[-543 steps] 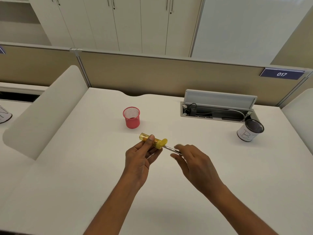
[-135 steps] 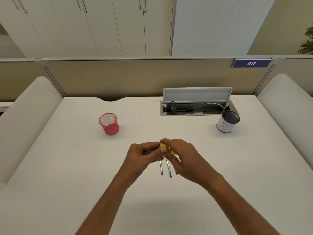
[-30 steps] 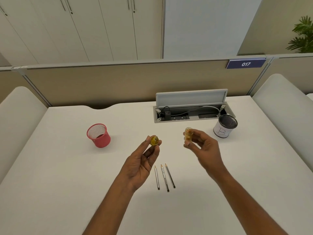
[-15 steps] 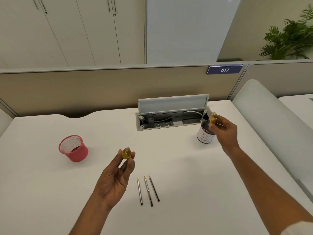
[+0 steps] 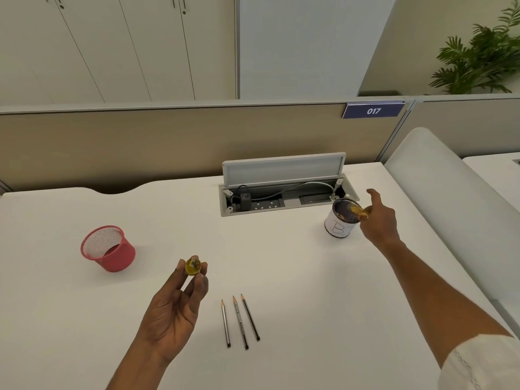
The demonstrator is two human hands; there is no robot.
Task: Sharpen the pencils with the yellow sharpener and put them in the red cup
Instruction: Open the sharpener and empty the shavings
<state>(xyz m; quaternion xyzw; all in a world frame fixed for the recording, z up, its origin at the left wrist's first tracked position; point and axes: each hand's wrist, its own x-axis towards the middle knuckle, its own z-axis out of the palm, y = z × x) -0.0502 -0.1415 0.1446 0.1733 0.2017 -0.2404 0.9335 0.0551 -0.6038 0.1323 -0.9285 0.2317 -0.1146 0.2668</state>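
Pinching the yellow sharpener head (image 5: 192, 266) in left hand (image 5: 171, 313). Gripping its barrel (image 5: 360, 211) in right hand (image 5: 380, 220), tipped over the white cup (image 5: 337, 229).

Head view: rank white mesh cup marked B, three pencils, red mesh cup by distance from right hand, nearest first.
From the right hand:
1. White mesh cup marked B, right beside the hand.
2. Three dark pencils, lying mid-desk, nearer the person.
3. Red mesh cup, far left.

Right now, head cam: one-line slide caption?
Right hand holds sharpener barrel over white cup; left hand pinches sharpener head; three pencils on desk.
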